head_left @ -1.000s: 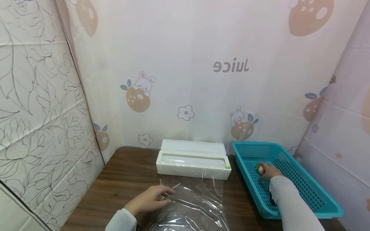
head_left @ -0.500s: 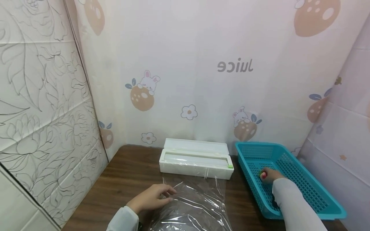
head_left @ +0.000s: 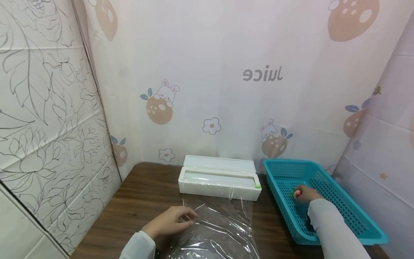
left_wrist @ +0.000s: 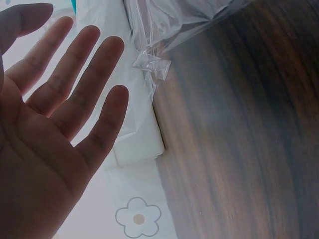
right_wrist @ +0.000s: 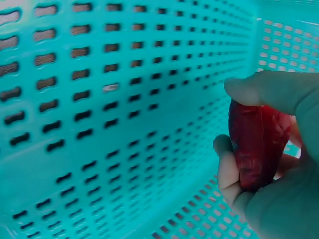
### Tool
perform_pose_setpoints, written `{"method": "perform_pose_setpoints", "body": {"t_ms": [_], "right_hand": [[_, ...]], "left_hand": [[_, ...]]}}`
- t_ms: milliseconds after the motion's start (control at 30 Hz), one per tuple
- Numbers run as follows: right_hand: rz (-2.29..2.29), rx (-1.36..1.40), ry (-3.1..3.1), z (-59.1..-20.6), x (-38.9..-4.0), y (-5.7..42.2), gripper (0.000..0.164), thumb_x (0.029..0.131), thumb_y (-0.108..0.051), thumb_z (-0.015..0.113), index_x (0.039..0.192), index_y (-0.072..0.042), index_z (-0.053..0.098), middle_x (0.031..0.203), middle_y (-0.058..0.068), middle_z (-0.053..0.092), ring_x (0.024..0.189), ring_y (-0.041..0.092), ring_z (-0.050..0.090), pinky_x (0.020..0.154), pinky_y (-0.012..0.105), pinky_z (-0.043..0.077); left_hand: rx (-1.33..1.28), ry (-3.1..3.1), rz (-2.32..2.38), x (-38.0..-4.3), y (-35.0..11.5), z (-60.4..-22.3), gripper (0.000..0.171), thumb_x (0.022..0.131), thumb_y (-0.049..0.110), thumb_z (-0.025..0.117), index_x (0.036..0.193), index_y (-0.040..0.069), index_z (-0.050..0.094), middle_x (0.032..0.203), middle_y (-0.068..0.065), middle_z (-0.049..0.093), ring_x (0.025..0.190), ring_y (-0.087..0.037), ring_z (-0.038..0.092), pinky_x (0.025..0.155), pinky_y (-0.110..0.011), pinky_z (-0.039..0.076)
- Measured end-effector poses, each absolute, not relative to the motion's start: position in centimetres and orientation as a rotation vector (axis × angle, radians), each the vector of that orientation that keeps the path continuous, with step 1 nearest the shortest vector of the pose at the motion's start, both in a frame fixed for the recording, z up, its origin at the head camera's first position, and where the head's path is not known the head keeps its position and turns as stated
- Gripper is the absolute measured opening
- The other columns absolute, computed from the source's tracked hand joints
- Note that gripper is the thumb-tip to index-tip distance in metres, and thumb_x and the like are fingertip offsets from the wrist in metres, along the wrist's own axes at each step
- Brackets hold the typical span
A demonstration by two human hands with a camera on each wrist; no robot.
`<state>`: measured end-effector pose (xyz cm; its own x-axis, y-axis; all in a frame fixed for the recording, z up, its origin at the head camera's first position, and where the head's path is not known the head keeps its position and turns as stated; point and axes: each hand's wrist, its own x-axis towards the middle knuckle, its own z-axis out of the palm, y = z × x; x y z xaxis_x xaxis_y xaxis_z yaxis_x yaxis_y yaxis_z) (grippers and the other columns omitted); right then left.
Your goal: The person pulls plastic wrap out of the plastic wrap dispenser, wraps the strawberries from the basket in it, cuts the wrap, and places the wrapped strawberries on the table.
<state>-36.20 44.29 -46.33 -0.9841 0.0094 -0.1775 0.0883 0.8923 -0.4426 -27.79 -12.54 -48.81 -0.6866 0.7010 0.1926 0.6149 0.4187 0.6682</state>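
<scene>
In the head view, my right hand (head_left: pixel 307 196) is inside the teal plastic basket (head_left: pixel 368 235). It holds a small red, tapered fruit or vegetable (head_left: pixel 297 194) with a bit of green at one end; its exact kind cannot be told. The right wrist view shows thumb and fingers curled round its dark red, glossy, creased body (right_wrist: pixel 256 144). My left hand (head_left: pixel 171 221) hovers at or near the left edge of a crumpled sheet of clear plastic wrap (head_left: pixel 223 230), its fingers relaxed. Seen by the left wrist camera, its palm holds nothing.
A white wrap dispenser box (head_left: pixel 220 189) with its lid raised stands at the back of the dark wooden table (head_left: pixel 129 208). The film runs forward from it. A patterned curtain (head_left: pixel 194 72) hangs right behind, and side panels stand left and right.
My right hand has drawn slightly back within the basket, and its fingers have closed round the red piece. The head view shifted a little; my left hand stays in place over the wrap.
</scene>
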Motion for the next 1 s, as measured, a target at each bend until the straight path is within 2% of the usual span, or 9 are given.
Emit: {"method": "perform_pose_setpoints", "body": {"t_ms": [133, 233, 400, 600, 800, 1000], "right_hand": [[-0.742, -0.014, 2.936, -45.0, -35.8, 44.3, 0.05, 0.087, -0.012, 0.063, 0.124, 0.017, 0.045, 0.107, 0.03, 0.056, 0.09, 0.038, 0.054, 0.074, 0.049, 0.05], [-0.777, -0.048, 2.972, -43.8, -35.3, 44.0, 0.055, 0.089, -0.014, 0.061, 0.127, 0.019, 0.04, 0.108, 0.03, 0.055, 0.088, 0.035, 0.053, 0.071, 0.044, 0.05], [-0.796, -0.117, 3.035, -41.8, -34.6, 43.0, 0.065, 0.093, -0.019, 0.063, 0.134, 0.02, 0.034, 0.114, 0.037, 0.053, 0.089, 0.036, 0.055, 0.071, 0.043, 0.054], [-0.799, -0.176, 3.096, -40.0, -33.7, 41.4, 0.064, 0.093, -0.016, 0.067, 0.139, 0.016, 0.037, 0.118, 0.038, 0.053, 0.089, 0.035, 0.055, 0.068, 0.04, 0.054], [-0.796, -0.264, 3.176, -38.4, -33.1, 39.5, 0.066, 0.091, -0.013, 0.069, 0.145, 0.011, 0.038, 0.125, 0.038, 0.049, 0.095, 0.041, 0.054, 0.07, 0.044, 0.057], [-0.759, -0.319, 3.225, -37.2, -32.2, 37.2, 0.067, 0.093, -0.017, 0.07, 0.147, 0.005, 0.038, 0.133, 0.037, 0.045, 0.108, 0.05, 0.05, 0.078, 0.055, 0.057]], "left_hand": [[1.188, 2.538, 1.125, -27.8, -12.5, -49.0, 0.023, 0.098, 0.02, 0.064, 0.119, 0.011, 0.068, 0.113, -0.004, 0.071, 0.099, -0.008, 0.065, 0.084, -0.029, 0.056], [1.185, 2.535, 1.127, -27.8, -12.5, -49.2, 0.023, 0.098, 0.019, 0.064, 0.119, 0.008, 0.068, 0.113, -0.004, 0.071, 0.099, -0.007, 0.065, 0.084, -0.028, 0.056], [1.188, 2.545, 1.138, -27.6, -12.7, -49.3, 0.022, 0.098, 0.016, 0.065, 0.117, 0.007, 0.068, 0.113, -0.003, 0.07, 0.099, -0.006, 0.064, 0.085, -0.028, 0.056], [1.189, 2.551, 1.158, -27.6, -12.8, -49.0, 0.02, 0.098, 0.015, 0.064, 0.116, 0.007, 0.069, 0.114, -0.003, 0.07, 0.099, -0.007, 0.064, 0.085, -0.029, 0.056], [1.211, 2.534, 1.176, -27.4, -13.0, -48.9, 0.019, 0.098, 0.011, 0.063, 0.116, 0.007, 0.069, 0.116, -0.003, 0.07, 0.099, -0.007, 0.065, 0.085, -0.029, 0.056], [1.197, 2.537, 1.181, -27.3, -13.1, -49.1, 0.02, 0.098, 0.01, 0.063, 0.116, 0.005, 0.069, 0.117, -0.007, 0.069, 0.099, -0.008, 0.065, 0.085, -0.028, 0.056]]}}
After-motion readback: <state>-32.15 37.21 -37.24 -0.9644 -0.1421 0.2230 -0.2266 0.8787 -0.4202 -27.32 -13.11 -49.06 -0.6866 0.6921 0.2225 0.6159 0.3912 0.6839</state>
